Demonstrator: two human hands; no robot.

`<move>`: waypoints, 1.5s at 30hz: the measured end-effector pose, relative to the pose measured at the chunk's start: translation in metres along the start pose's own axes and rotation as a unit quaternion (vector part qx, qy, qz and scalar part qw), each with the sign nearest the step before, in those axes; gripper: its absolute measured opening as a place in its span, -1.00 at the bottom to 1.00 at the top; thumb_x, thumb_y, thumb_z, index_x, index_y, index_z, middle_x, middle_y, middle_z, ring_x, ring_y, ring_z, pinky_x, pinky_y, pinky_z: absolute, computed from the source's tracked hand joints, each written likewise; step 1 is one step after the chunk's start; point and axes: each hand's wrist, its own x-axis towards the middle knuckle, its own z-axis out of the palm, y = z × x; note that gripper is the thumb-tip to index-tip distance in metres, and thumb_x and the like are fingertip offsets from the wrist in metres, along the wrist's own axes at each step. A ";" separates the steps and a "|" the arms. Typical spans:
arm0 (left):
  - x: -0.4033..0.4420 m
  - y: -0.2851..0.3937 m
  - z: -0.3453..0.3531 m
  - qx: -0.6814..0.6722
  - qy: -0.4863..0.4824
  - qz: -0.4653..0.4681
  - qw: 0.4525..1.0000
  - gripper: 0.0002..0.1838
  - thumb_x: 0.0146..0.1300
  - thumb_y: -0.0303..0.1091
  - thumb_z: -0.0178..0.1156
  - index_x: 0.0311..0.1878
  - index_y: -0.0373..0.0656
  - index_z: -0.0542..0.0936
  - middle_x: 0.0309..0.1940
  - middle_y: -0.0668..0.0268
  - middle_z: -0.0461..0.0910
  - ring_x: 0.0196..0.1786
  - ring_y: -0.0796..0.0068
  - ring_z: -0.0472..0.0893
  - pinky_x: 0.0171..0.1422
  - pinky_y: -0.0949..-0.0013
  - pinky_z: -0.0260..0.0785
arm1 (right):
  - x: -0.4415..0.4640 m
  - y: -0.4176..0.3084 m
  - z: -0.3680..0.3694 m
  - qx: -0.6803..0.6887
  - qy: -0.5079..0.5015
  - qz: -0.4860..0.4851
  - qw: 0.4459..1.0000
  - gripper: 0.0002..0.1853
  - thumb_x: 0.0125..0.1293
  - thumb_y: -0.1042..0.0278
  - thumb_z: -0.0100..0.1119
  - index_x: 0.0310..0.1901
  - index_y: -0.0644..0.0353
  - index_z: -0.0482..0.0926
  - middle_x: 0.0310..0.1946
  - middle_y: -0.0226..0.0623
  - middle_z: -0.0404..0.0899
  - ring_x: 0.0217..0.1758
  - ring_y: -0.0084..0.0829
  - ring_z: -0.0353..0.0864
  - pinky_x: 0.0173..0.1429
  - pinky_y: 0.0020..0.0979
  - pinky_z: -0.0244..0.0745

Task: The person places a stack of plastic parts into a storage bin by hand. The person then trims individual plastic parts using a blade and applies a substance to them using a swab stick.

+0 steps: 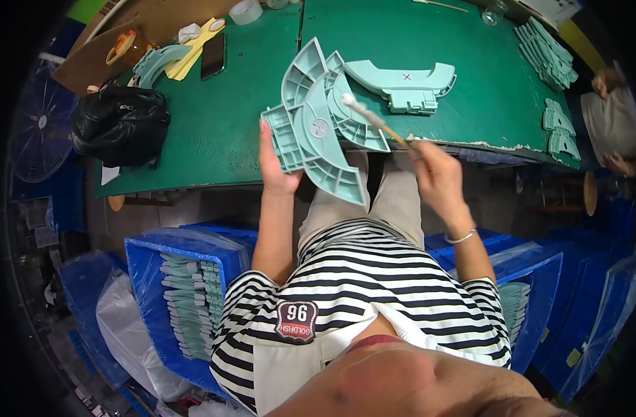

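Note:
My left hand [279, 167] grips a mint-green curved plastic part [325, 142] by its ribbed side, above the table's near edge. The part has a round mark on its smooth face and open ribbed cells at both ends. In my right hand [439, 177] is a wooden stick swab [395, 137] with a thick white tip, close to the part's right side. Whether the tip touches it I cannot tell. A second ribbed green piece [363, 132] shows partly behind the held one. Another curved part [407, 78], marked with an X, lies on the table to the right.
On the green table [217, 142] are a black bag [120, 125], a phone [213, 55] and a tape roll [245, 12]. Stacked green parts [546, 52] lie at the right, near another person [612, 121]. Blue crates [224, 260] flank me, holding more parts.

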 end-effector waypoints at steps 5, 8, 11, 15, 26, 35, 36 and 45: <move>0.037 -0.006 -0.048 -0.137 -0.134 -0.134 0.972 -0.29 0.41 0.28 -0.19 0.23 -0.21 0.41 -0.37 0.20 0.48 -0.41 0.37 0.47 -0.24 0.22 0.48 | -0.002 0.000 -0.032 -0.009 -0.113 -0.012 0.993 -0.88 0.15 0.53 0.18 -0.26 0.22 0.53 -0.48 -0.20 0.53 -0.46 -0.16 0.54 -0.41 -0.29 0.39; 0.043 -0.016 -0.047 -0.212 -0.301 -0.155 0.917 -0.28 0.39 0.31 -0.19 0.23 -0.17 0.43 -0.47 0.22 0.44 -0.50 0.42 0.42 -0.35 0.30 0.40 | -0.005 -0.012 -0.028 0.018 -0.131 -0.050 0.990 -0.87 0.08 0.52 0.21 -0.29 0.18 0.54 -0.51 -0.25 0.51 -0.49 -0.21 0.54 -0.43 -0.31 0.39; 0.047 -0.019 -0.042 -0.238 -0.368 -0.162 0.884 -0.29 0.40 0.30 -0.20 0.22 -0.18 0.45 -0.49 0.23 0.46 -0.49 0.41 0.45 -0.33 0.29 0.42 | -0.008 -0.015 -0.020 -0.008 -0.145 -0.093 0.985 -0.87 0.06 0.52 0.23 -0.32 0.16 0.54 -0.53 -0.28 0.49 -0.51 -0.23 0.54 -0.45 -0.30 0.38; 0.053 -0.023 -0.037 -0.241 -0.398 -0.164 0.870 -0.32 0.42 0.27 -0.19 0.22 -0.17 0.46 -0.47 0.23 0.52 -0.46 0.42 0.54 -0.29 0.33 0.46 | -0.007 -0.011 -0.007 0.033 -0.155 -0.097 0.983 -0.85 0.00 0.60 0.19 -0.32 0.25 0.55 -0.53 -0.19 0.47 -0.51 -0.17 0.51 -0.45 -0.28 0.35; 0.055 -0.036 -0.041 -0.282 -0.349 -0.168 0.878 -0.30 0.44 0.26 -0.27 0.23 -0.20 0.43 -0.44 0.19 0.52 -0.46 0.39 0.49 -0.31 0.27 0.42 | -0.011 -0.005 0.009 0.074 -0.211 -0.049 0.973 -0.92 0.10 0.52 0.15 -0.33 0.24 0.55 -0.55 -0.15 0.51 -0.51 -0.13 0.54 -0.43 -0.25 0.38; 0.059 -0.025 -0.046 -0.228 -0.326 -0.165 0.902 -0.37 0.46 0.22 -0.25 0.21 -0.13 0.45 -0.48 0.25 0.54 -0.46 0.45 0.54 -0.28 0.36 0.43 | -0.007 -0.005 0.012 0.114 -0.243 -0.016 0.963 -0.92 0.14 0.51 0.16 -0.32 0.29 0.55 -0.58 -0.12 0.48 -0.54 -0.11 0.49 -0.45 -0.28 0.33; 0.059 -0.026 -0.046 -0.239 -0.315 -0.162 0.904 -0.38 0.46 0.22 -0.24 0.19 -0.14 0.44 -0.49 0.25 0.53 -0.47 0.44 0.54 -0.30 0.35 0.42 | -0.007 -0.005 0.011 0.114 -0.242 -0.024 0.963 -0.93 0.14 0.51 0.16 -0.33 0.27 0.56 -0.58 -0.13 0.48 -0.54 -0.11 0.49 -0.45 -0.27 0.33; 0.060 -0.001 -0.053 -0.153 -0.217 -0.122 0.957 -0.34 0.43 0.26 -0.23 0.19 -0.16 0.42 -0.51 0.24 0.45 -0.52 0.42 0.45 -0.37 0.31 0.38 | -0.009 -0.003 -0.005 0.076 -0.216 -0.061 0.971 -0.91 0.09 0.52 0.15 -0.33 0.23 0.57 -0.57 -0.16 0.50 -0.51 -0.12 0.52 -0.45 -0.24 0.36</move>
